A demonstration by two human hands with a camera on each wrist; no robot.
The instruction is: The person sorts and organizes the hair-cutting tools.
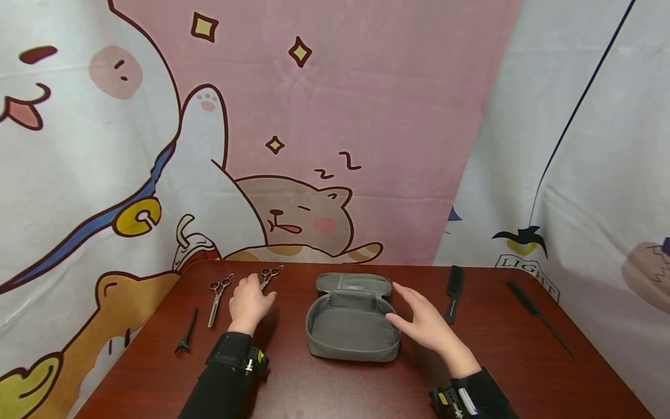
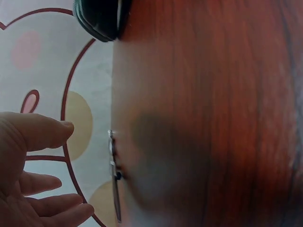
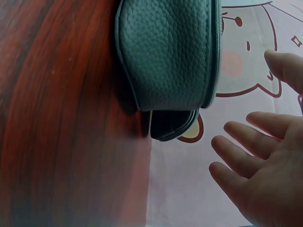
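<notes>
My left hand hovers over the table with fingers and thumb apart, holding nothing. Just beyond it lies a pair of silver hairdressing scissors, partly hidden by the fingers; the left wrist view shows scissors edge-on on the tabletop. A grey zip case stands in the middle, lid folded back and its inside bare. Beside the case's right rim is my right hand, fingers spread and nothing in them. The right wrist view has the case's pebbled side wall left of the open palm.
Left of my left hand lie another pair of silver scissors and a slim black hair clip. To the right are a wide black comb and a black tail comb. A printed cloth hangs behind the brown table.
</notes>
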